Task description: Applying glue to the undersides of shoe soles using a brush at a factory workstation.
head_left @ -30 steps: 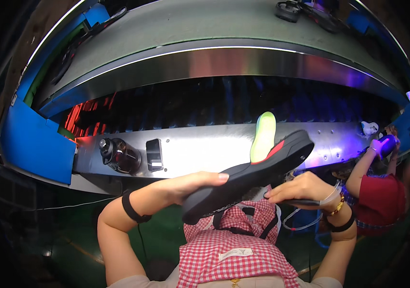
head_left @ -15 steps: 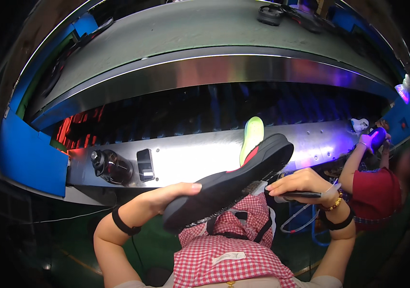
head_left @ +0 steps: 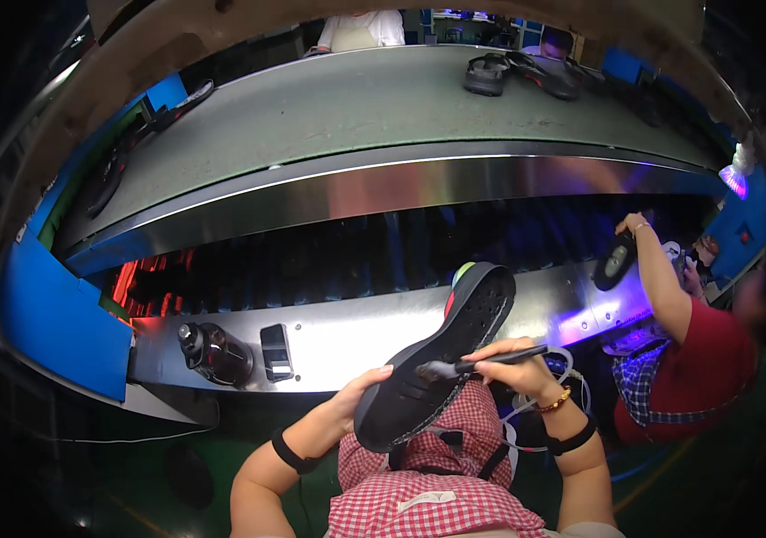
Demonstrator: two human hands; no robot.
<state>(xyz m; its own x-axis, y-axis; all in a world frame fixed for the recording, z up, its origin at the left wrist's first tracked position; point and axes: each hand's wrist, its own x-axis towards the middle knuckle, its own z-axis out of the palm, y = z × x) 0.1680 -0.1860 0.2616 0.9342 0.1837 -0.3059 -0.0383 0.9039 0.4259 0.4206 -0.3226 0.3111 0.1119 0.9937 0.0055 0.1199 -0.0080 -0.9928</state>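
Observation:
My left hand (head_left: pixel 363 394) grips the edge of a black shoe sole (head_left: pixel 419 394), thumb on top and fingers hidden beneath. The sole is tilted over my lap, its broad face up, with small holes at the far end and a pale line along its rim. In my right hand (head_left: pixel 517 369) is a brush (head_left: pixel 501 356) with a dark handle, pinched between thumb and fingers. Its bristles rest on the middle of the sole's face. Beyond the far end peeks a yellow-green piece (head_left: pixel 464 272), mostly hidden, with a red patch below it.
On the metal ledge (head_left: pixel 338 327) stand a dark bottle (head_left: pixel 217 351) and a phone (head_left: pixel 276 351). Behind it runs a dark roller strip, then a grey conveyor belt (head_left: pixel 311 112) carrying shoe parts (head_left: pixel 488 73). At right a co-worker's arm (head_left: pixel 664 273) reaches in, holding a dark shoe part (head_left: pixel 615 262).
The brush has come onto the sole's face from beside it. The sole has turned more face-up and hides most of the yellow-green piece. The co-worker's hand has moved over the rollers.

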